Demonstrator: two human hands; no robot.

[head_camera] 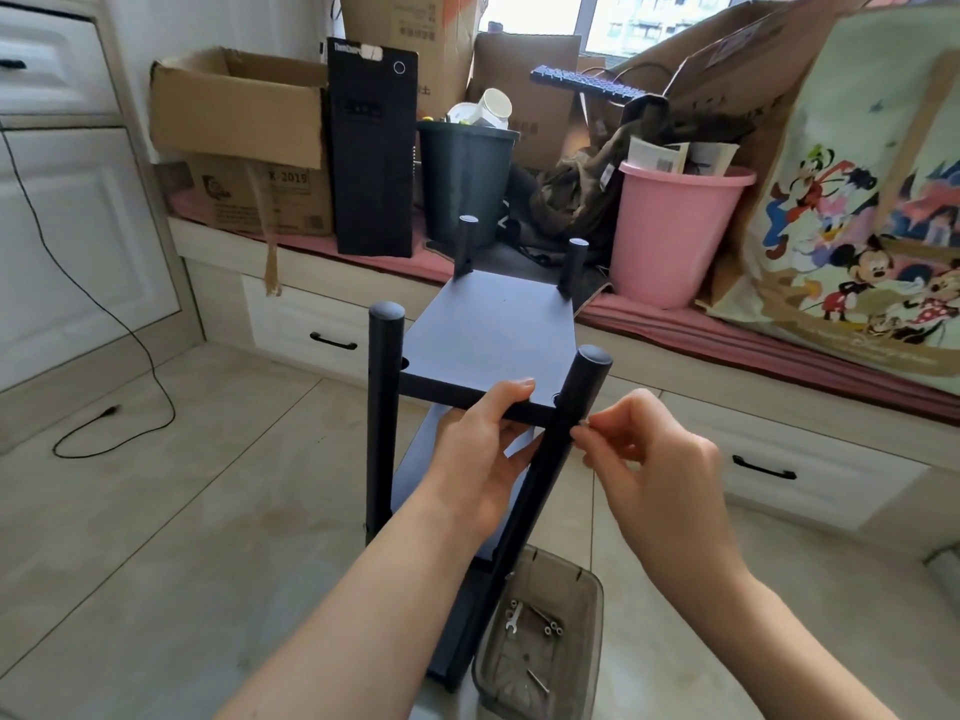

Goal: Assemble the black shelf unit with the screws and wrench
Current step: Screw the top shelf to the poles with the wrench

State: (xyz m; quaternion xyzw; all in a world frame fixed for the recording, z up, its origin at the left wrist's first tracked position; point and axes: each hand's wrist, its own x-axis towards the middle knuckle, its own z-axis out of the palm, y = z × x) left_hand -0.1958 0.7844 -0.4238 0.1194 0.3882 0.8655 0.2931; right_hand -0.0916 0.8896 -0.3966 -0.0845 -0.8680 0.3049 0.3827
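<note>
My left hand [480,449] grips the near edge of the top board [493,350]. My right hand [644,454] pinches something tiny, maybe a screw, against the near right post [566,428]. The black shelf unit [467,407] stands on the floor, four posts on. More screws [551,627] and a wrench [513,618] wait in the tray [587,615], so I think fastening is left.

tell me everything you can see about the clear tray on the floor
The clear tray is a smoky, see-through plastic bin with rounded corners, standing on the tiled floor beside the black shelf unit's base, below the right hand. Inside lie a small wrench and several loose screws. Neither hand touches it.
</note>
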